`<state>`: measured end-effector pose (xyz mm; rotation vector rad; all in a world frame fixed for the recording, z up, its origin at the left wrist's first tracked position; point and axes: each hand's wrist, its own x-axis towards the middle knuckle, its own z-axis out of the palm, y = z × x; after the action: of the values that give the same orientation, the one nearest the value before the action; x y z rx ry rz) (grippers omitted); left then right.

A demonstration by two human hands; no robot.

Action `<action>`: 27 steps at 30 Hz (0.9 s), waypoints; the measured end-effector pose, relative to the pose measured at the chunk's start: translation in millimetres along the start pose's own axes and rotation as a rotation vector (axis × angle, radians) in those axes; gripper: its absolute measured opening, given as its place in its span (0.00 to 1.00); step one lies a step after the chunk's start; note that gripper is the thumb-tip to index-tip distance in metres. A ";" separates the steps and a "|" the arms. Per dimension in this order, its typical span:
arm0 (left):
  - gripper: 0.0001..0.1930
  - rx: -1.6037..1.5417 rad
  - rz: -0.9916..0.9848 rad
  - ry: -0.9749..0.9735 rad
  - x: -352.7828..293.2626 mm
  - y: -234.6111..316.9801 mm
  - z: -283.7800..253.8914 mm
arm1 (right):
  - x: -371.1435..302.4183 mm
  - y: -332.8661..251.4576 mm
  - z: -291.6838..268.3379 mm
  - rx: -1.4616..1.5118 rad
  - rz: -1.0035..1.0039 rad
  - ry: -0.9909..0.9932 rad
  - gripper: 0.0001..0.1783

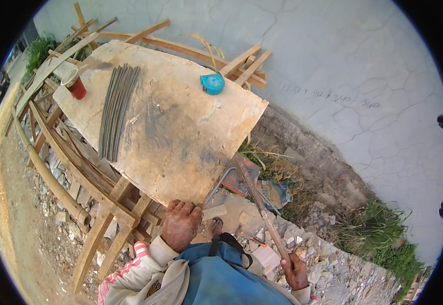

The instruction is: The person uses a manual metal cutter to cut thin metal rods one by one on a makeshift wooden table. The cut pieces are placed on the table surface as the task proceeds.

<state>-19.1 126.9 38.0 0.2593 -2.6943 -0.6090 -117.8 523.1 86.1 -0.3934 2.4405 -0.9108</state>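
Observation:
My left hand is closed at the near edge of a worn wooden board. Its fingers curl under, so whatever they grip is hidden. Off the board's right corner, my right hand wraps round the lower end of a long rusty bar, which slants up to the board's near right edge. A row of dark steel rods lies side by side on the left part of the board. Toward the far edge sits a turquoise tape measure.
A cup with red drink stands at the board's left edge. Timber beams and a bamboo pole lie left and below. A cracked grey wall rises behind. Rubble and grass cover the right side.

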 end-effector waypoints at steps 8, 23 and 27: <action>0.10 -0.012 0.061 0.039 -1.9 1.1 5.1 | -12.1 5.8 18.6 0.011 -0.050 -0.006 0.18; 0.11 -0.002 0.046 -0.033 2.4 -9.8 -1.3 | -32.7 -20.5 37.8 -0.092 -0.013 0.014 0.19; 0.13 -0.013 0.085 -0.078 3.7 -15.6 -1.2 | -46.2 -33.9 65.2 -0.060 0.003 0.041 0.19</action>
<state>-20.5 111.7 33.1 0.1189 -2.7585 -0.6232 -40.6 483.5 82.8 -0.3960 2.5103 -0.8541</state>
